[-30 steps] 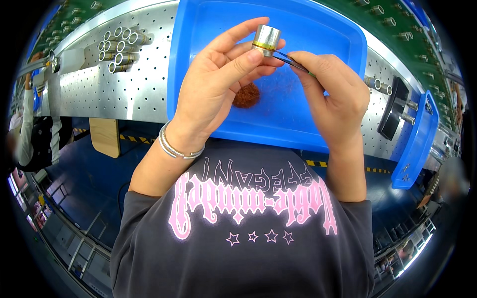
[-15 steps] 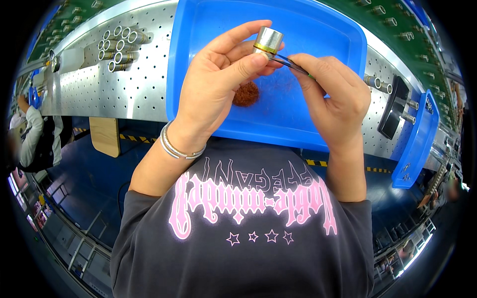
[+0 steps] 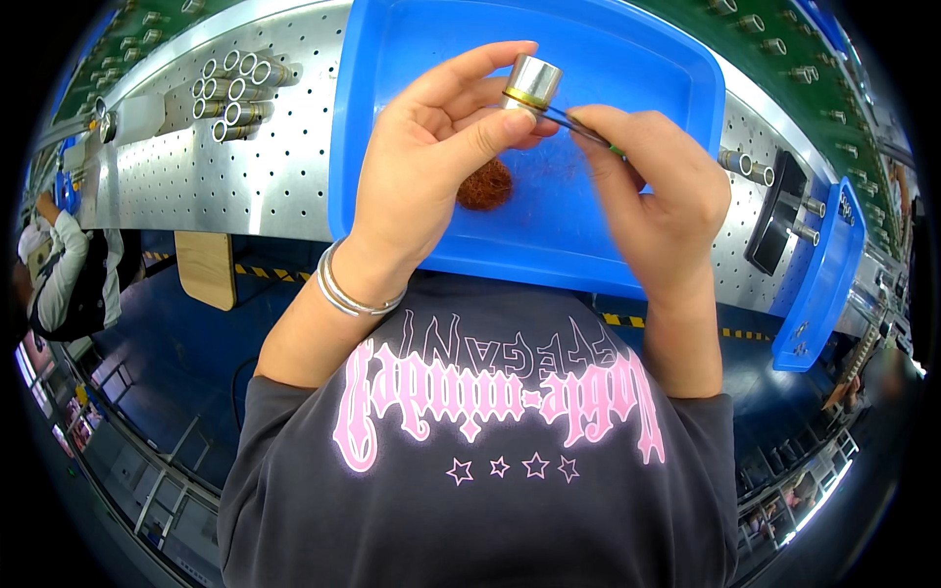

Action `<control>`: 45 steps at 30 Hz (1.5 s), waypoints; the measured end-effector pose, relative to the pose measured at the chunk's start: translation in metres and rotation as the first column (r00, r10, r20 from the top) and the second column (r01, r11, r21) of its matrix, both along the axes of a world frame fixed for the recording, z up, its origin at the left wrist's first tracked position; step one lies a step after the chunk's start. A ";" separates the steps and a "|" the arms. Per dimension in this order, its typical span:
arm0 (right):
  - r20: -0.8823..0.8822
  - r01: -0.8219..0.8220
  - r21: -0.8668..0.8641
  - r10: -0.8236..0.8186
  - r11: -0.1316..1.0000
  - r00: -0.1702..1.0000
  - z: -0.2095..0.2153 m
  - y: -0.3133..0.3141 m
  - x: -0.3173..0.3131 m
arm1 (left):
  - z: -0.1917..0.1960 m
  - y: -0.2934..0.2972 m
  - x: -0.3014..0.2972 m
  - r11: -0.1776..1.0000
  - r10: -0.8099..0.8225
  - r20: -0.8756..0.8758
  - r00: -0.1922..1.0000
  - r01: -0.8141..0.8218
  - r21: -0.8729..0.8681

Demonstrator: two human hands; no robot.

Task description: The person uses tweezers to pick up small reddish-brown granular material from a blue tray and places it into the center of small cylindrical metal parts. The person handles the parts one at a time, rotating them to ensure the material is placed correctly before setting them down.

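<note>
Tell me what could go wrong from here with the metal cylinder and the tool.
The tool in the right hand might slip and poke the thumb of the left hand, which is close to its tip.

The cylinder sits in the left hand's fingers in front of the tray; a loose grip could drop it.

Over the blue tray (image 3: 588, 250), the left hand (image 3: 417, 167) pinches a metal sleeve (image 3: 534, 78), the right hand (image 3: 667, 181) holds tweezers (image 3: 562, 119) against it; a reddish-brown wiry clump (image 3: 485, 186) lies in the tray.
</note>
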State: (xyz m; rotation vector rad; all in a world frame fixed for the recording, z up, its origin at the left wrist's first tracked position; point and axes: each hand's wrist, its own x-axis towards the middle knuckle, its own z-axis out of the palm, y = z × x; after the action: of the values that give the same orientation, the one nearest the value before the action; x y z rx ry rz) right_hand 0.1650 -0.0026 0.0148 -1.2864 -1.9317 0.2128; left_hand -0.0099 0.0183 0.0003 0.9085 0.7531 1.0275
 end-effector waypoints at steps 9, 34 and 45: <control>-0.003 0.023 0.013 -0.023 1.000 1.000 -0.001 0.001 0.002 | 0.004 0.004 -0.001 0.988 -0.048 0.130 0.990 0.067 -0.141; -0.436 -0.097 -0.423 -0.108 0.901 0.893 0.011 0.016 0.000 | -0.001 0.013 -0.005 0.957 -0.118 0.229 0.966 0.172 -0.233; -0.261 -0.077 -0.411 -0.036 0.908 0.965 0.008 0.113 0.022 | 0.003 0.021 -0.014 0.987 -0.096 0.021 0.995 0.098 -0.126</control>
State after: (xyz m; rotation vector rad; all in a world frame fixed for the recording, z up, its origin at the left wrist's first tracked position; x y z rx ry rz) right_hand 0.1873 0.1106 0.0228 -1.4246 -1.7219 0.8079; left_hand -0.0234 0.0392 0.0030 0.8196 0.7456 0.8898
